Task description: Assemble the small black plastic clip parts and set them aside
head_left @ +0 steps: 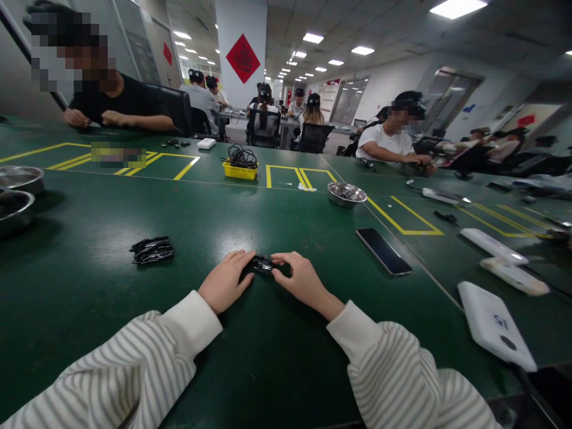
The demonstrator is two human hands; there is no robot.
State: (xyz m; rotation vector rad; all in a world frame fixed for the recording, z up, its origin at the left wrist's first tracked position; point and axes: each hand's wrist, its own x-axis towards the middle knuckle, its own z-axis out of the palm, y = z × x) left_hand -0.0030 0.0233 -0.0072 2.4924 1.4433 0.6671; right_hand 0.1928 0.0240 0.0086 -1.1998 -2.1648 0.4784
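A small glossy black bundle (263, 265) lies on the green table (250, 220) between my two hands. My left hand (229, 279) has its fingertips at the bundle's left end, thumb and fingers bent toward it. From the other side, my right hand (300, 275) pinches the bundle's right end between thumb and forefinger. What exactly the bundle is made of is too small to tell. Further left on the table rests a pile of shiny black pieces (152, 250), touched by neither hand.
A black phone (383, 251) lies to the right, with white devices (496, 325) beyond it. Ahead stand a metal bowl (347, 194) and a yellow box (241, 171) of black cables. Metal bowls (15, 208) sit at far left. Other people sit across the table.
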